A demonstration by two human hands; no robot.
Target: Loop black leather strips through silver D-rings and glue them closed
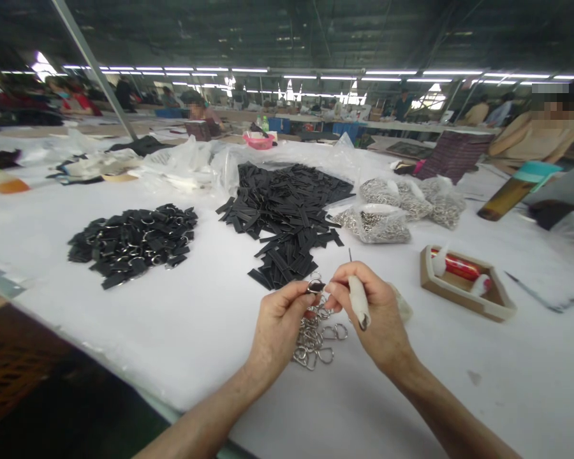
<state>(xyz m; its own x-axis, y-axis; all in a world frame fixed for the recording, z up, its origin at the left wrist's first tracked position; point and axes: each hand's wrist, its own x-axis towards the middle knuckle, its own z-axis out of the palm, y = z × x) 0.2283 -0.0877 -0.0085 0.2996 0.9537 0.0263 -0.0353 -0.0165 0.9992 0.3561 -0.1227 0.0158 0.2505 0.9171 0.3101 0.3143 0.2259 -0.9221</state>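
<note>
Pinched between the thumb and fingers of my left hand (280, 322) is a metal D-ring (314, 286) with a short black strip (317, 288) at it. My right hand (375, 312) is closed around a thin-tipped tool with a pale wrapped handle (359, 303), and its fingertips meet the strip's right end. Loose D-rings (310, 341) lie on the table just below my hands. Beyond them spreads a heap of flat black strips (287, 204). On the left is a pile of black strips fitted with rings (136, 239).
Clear bags of metal rings (382, 223) sit behind my right hand. To the right are a cardboard tray (469, 303) holding a red tube, a thin dark tool (533, 292) and a bottle with a teal lid (516, 191). Several people work at tables farther back.
</note>
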